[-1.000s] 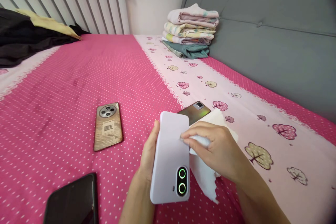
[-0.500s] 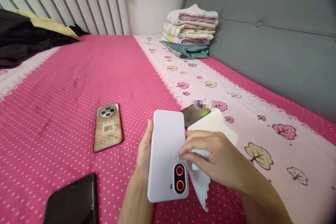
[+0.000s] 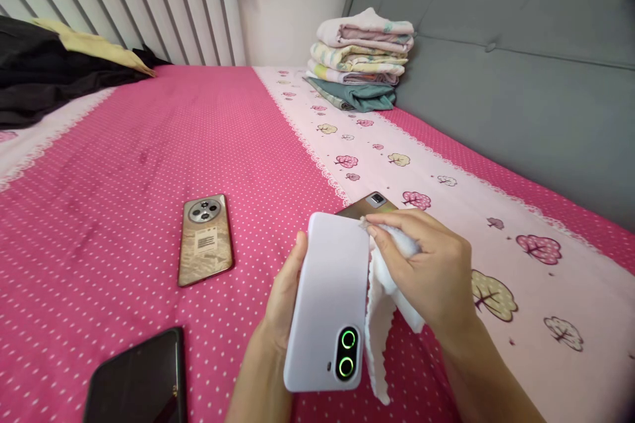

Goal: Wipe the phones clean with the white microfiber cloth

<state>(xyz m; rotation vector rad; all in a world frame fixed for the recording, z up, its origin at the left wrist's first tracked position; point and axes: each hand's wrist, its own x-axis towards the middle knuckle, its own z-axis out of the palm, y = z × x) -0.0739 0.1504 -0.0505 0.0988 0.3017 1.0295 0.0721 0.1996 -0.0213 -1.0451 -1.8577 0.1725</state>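
A pale lavender smartphone (image 3: 330, 291) is held with its back facing me and its camera end toward me, the two lens rings glowing green. My left hand (image 3: 285, 291) grips it from the left and below, the thumb along its edge. In my right hand (image 3: 429, 264), thumb and fingers pinch a white cloth (image 3: 380, 330) at the phone's upper right corner. The cloth hangs down beside the phone's right edge. Behind them lies another phone (image 3: 376, 201), partly covered by the lavender phone and my right hand.
On the pink dotted bedspread (image 3: 198, 132) rest a gold-brown phone (image 3: 206, 258) with a label and a black phone (image 3: 139, 377) at lower left. Folded fabrics (image 3: 364, 56) are stacked by the grey headboard (image 3: 520, 79). Dark clothing (image 3: 44, 73) lies far left, before a radiator (image 3: 149, 6).
My right hand has moved with the cloth from near the cameras up to the phone's far right corner. The lavender phone has shifted slightly right, and its rings went from red to green.
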